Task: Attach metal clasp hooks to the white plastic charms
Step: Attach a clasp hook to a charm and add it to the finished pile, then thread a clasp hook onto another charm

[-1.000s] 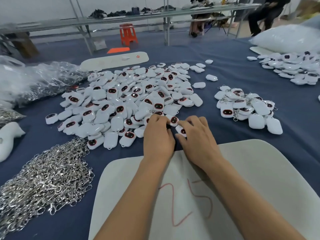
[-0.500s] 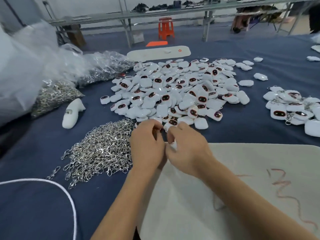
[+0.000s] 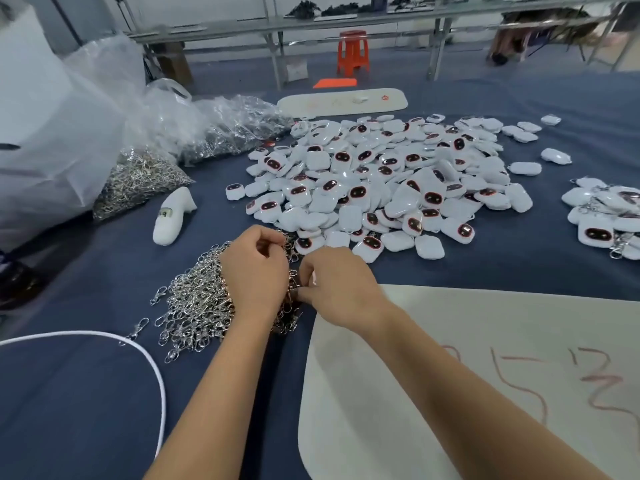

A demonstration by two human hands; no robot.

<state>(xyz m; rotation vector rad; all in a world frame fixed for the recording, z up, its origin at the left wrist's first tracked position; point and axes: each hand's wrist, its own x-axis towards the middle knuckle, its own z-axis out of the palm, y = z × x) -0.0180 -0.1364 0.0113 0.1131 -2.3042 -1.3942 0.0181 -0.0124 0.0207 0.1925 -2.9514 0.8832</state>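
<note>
A heap of silver metal clasp hooks lies on the blue cloth at lower left. My left hand hovers over its right edge with fingers curled, pinching among the hooks. My right hand sits just right of it, fingers curled round a white charm that barely shows at the fingertips. Beyond the hands spreads a big pile of white plastic charms with dark red-rimmed faces. A smaller group of charms with hooks on them lies at the far right.
A white foam board with red scribbles lies under my right forearm. Clear bags of more hooks and a large white bag crowd the left. A white shoe-shaped piece, a white cord and a far long board are nearby.
My view swung left, from the charm pile toward the hook heap. Both hands came off the charm pile's near edge and moved to the heap, the left one now over the hooks.
</note>
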